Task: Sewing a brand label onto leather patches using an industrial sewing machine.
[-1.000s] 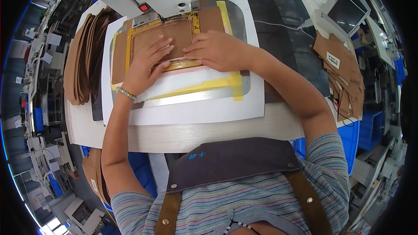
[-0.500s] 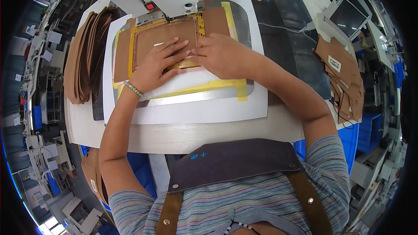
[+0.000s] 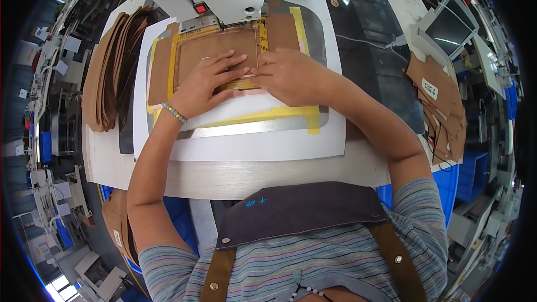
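Observation:
My left hand (image 3: pixel 209 83) lies flat with its fingers spread over the lower part of a brown panel (image 3: pixel 210 45). The panel sits inside a yellow-edged frame (image 3: pixel 174 59) under the head of a white sewing machine (image 3: pixel 232 6). Beneath my left fingers a small pale patch on the panel is mostly covered. At the panel's lower right corner, my right hand (image 3: pixel 293 78) has its fingers bent and pressed together. Its fingertips touch the edge there, and whether they pinch anything is hidden. Yellow tape (image 3: pixel 291 113) borders the template around the frame.
A white sheet (image 3: pixel 257 150) lies under the template. Folded brown pieces (image 3: pixel 106 72) are stacked at the left; more brown pieces (image 3: pixel 444 106) with a white label lie at the right. Behind these stands a small display (image 3: pixel 452 22). A thin cable crosses the dark board (image 3: pixel 363 67).
The view has shifted a little, so the table appears slightly lower. My left fingers now cover more of the pale patch. My right hand stays at the panel's corner.

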Tool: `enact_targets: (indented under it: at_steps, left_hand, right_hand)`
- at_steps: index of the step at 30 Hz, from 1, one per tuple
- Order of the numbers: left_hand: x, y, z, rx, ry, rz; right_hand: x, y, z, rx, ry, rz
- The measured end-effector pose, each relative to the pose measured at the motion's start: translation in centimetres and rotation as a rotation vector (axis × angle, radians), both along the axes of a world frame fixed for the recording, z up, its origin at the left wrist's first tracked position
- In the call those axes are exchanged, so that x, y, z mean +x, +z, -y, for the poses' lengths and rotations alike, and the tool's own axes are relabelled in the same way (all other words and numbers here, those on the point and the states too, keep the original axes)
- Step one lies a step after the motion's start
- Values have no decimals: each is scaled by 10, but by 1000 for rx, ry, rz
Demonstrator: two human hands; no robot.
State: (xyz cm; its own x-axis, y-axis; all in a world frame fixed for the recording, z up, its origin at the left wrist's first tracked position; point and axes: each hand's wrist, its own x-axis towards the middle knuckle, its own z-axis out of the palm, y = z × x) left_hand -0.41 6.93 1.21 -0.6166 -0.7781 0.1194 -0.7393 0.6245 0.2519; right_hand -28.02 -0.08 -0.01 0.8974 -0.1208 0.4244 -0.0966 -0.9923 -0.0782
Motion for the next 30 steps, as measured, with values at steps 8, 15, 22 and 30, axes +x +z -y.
enact_targets:
  at_steps: [8,15,22,30]
  left_hand:
    - [0,-1,7,-5,3,-5]
    - [-1,0,14,-36,7,15]
    - [1,-6,30,-53,46,36]
    - [5,-12,59,-118,31,21]
  right_hand:
    - [1,0,1,37,-13,-20]
    - [0,0,5,33,-49,-76]
    - [5,-13,15,-102,-127,-18]
    - [7,-16,24,-86,-229,-20]
